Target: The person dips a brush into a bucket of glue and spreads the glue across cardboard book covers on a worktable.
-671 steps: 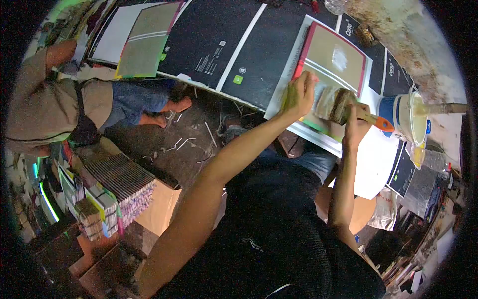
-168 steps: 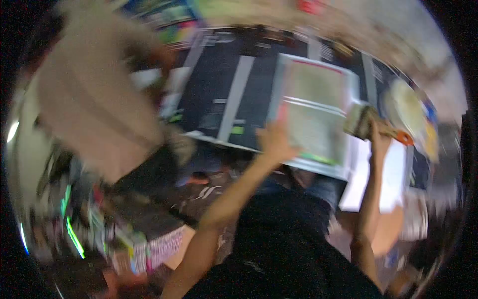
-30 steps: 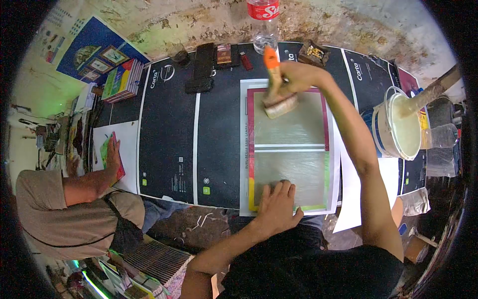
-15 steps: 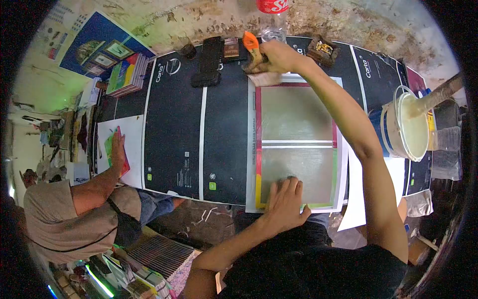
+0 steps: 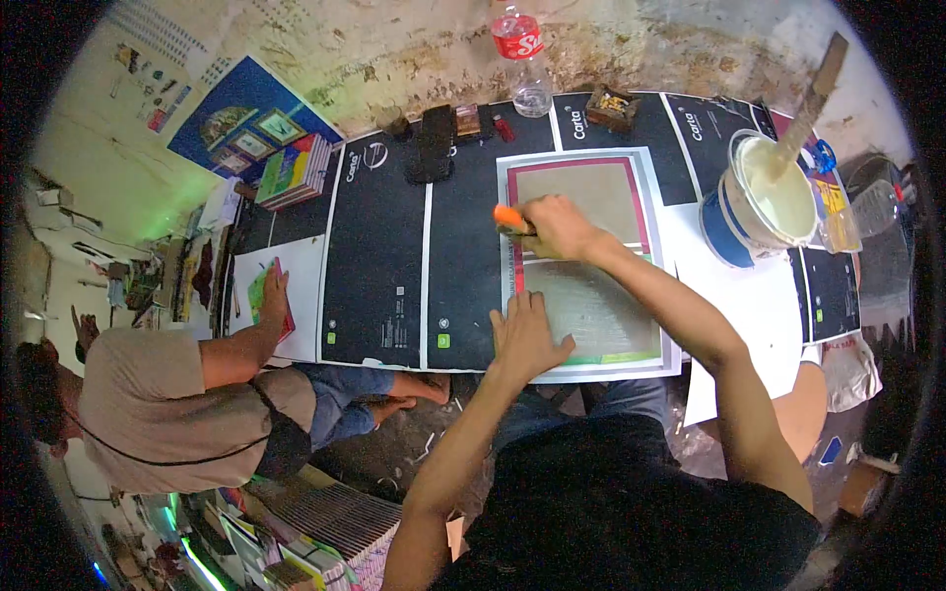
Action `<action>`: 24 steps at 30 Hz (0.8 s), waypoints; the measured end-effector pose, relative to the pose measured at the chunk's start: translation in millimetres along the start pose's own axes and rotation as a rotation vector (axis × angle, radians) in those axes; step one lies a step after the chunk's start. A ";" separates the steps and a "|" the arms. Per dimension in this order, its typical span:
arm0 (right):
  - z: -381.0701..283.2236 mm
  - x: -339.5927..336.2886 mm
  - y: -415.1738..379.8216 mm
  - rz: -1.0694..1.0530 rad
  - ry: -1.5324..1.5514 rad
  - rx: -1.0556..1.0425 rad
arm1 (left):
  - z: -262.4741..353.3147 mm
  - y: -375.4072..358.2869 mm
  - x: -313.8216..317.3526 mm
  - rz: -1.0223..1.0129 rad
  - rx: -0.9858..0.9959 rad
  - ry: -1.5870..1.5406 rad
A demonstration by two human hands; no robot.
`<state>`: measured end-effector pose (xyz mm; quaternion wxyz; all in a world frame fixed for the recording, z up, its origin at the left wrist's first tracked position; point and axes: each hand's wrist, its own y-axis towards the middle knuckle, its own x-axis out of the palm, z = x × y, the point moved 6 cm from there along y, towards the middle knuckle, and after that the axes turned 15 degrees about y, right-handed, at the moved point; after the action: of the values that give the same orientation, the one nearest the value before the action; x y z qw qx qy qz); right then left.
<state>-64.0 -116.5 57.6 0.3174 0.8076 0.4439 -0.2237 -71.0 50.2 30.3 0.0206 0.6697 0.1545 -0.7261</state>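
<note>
The right hand (image 5: 557, 227) is closed around an orange-handled brush (image 5: 512, 221) at the left edge of the printed cover sheet (image 5: 581, 258). The left hand (image 5: 524, 335), fingers spread flat, presses on the sheet's near left corner. The sheet lies on the black-covered bench (image 5: 384, 256); a glue bucket (image 5: 754, 197) stands to the right, a soda bottle (image 5: 520, 54) far by the wall.

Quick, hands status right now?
Left hand: open, flat on the cover sheet.
Right hand: closed around the brush.
</note>
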 end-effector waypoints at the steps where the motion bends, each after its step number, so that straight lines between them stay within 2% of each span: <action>1: -3.7 -3.5 -3.5 0.037 0.097 0.048 | -0.6 0.4 0.9 -0.003 0.000 0.021; 2: -6.3 -6.4 -7.9 0.074 0.197 0.098 | -0.9 1.0 2.4 -0.008 0.000 0.042; 6: -11.5 -37.2 -32.6 0.563 0.348 0.265 | -0.1 3.1 5.8 -0.045 -0.002 0.073; 7: 1.2 -28.7 -40.2 0.696 0.225 0.160 | -0.2 3.7 7.1 -0.062 -0.002 0.091; 11: 52.0 -7.3 -81.4 0.573 0.286 0.479 | 0.6 9.9 12.5 -0.090 -0.008 0.148; 14: 58.2 -42.8 -129.5 0.887 0.180 0.312 | 1.4 9.3 13.7 -0.085 -0.018 0.155; 16: 68.8 -68.9 -157.6 0.749 0.300 0.554 | 3.2 8.9 12.9 -0.097 -0.025 0.152; 17: 80.0 -82.5 -170.3 0.731 0.202 0.576 | 4.1 8.3 12.2 -0.111 -0.030 0.152; 18: 77.8 -99.6 -182.0 0.768 0.108 0.544 | 4.4 8.2 11.1 -0.125 -0.036 0.152; 19: 77.4 -113.3 -192.6 0.821 0.018 0.387 | 5.7 7.5 7.6 -0.093 -0.026 0.154; 20: 62.7 -128.0 -199.6 0.840 -0.017 0.474 | 6.7 5.7 4.3 -0.063 -0.017 0.154; 22: 33.5 -149.2 -206.2 0.808 -0.152 0.419 | -7.2 14.7 6.1 -0.032 -0.055 0.036; 24: 16.1 -153.6 -199.7 0.729 0.001 0.235 | -45.2 46.6 21.4 -0.043 -0.147 -0.202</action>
<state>-314.5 -135.5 82.4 0.2812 0.9434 0.0991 -0.1453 -18.4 21.1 -2.3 0.0695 0.5864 0.2189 -0.7768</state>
